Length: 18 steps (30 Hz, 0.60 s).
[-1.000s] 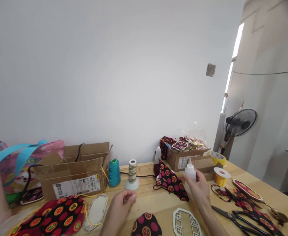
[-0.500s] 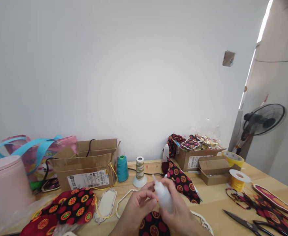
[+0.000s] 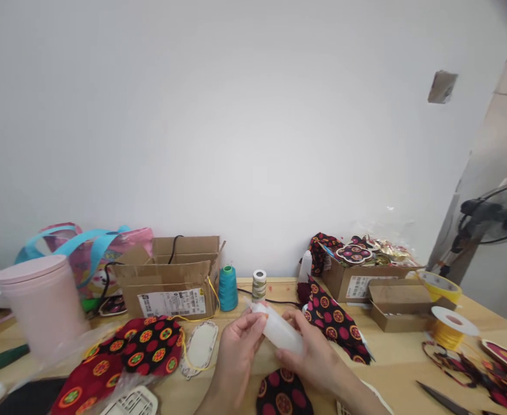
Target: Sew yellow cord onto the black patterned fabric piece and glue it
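Note:
A translucent white squeeze bottle (image 3: pixel 283 334) with a narrow pointed tip is held tilted in front of me, its tip toward the upper left. My right hand (image 3: pixel 311 354) is wrapped round its body. At its neck, my left hand (image 3: pixel 241 346) pinches with thumb and fingertips; a speck of orange shows there, too small to name. Below the hands lies a rounded piece of black patterned fabric (image 3: pixel 282 395) with red and orange motifs. Left of my left hand is a pale oval frame (image 3: pixel 201 346) with yellow cord across it.
Along the wall stand an open cardboard box (image 3: pixel 171 282), a teal thread cone (image 3: pixel 228 291), a thread spool (image 3: pixel 259 285) and a filled box (image 3: pixel 348 282). Scissors (image 3: pixel 443 397) and a yellow cord spool (image 3: pixel 452 328) lie right. A pink canister (image 3: pixel 43 305) stands left.
The view has swung left. The bottle has gone from nearly upright to a stronger leftward tilt, and my left fingers have moved up onto its neck.

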{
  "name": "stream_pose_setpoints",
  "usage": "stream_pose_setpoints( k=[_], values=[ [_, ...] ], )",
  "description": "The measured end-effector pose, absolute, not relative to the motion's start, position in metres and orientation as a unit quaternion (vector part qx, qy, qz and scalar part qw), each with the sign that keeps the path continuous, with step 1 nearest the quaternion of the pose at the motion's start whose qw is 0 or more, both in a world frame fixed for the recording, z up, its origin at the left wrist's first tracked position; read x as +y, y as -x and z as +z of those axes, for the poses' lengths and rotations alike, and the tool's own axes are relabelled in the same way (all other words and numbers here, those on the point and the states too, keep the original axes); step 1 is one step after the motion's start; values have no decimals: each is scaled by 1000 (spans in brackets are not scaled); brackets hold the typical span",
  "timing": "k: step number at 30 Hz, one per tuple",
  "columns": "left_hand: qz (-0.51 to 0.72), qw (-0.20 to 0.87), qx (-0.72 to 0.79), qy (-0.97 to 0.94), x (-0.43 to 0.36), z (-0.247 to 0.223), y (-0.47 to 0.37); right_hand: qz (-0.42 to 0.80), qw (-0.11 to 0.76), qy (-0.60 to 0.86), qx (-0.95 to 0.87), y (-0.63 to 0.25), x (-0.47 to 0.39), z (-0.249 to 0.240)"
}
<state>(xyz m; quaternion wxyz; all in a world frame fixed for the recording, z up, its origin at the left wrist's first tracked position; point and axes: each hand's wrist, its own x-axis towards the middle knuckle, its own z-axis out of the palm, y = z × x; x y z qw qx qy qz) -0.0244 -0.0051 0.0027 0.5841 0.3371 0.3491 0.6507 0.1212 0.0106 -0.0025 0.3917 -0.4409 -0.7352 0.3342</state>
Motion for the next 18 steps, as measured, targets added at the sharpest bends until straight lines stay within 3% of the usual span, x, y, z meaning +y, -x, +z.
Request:
stream_pose_setpoints(
  k=[7,13,16,18],
  values=[
    [681,629,270,-260,-9,17,23,611,604,287,-424,-111,10,-6],
    [626,632,310,-335,-15,17,18,706,631,165,-277,-109,2,2],
    [500,560,441,-493,-17,20,25,705,660,142,-215,-124,12,9],
    [405,436,529,-605,-22,24,29,705,678,136,-160,-135,20,14]
  ],
)
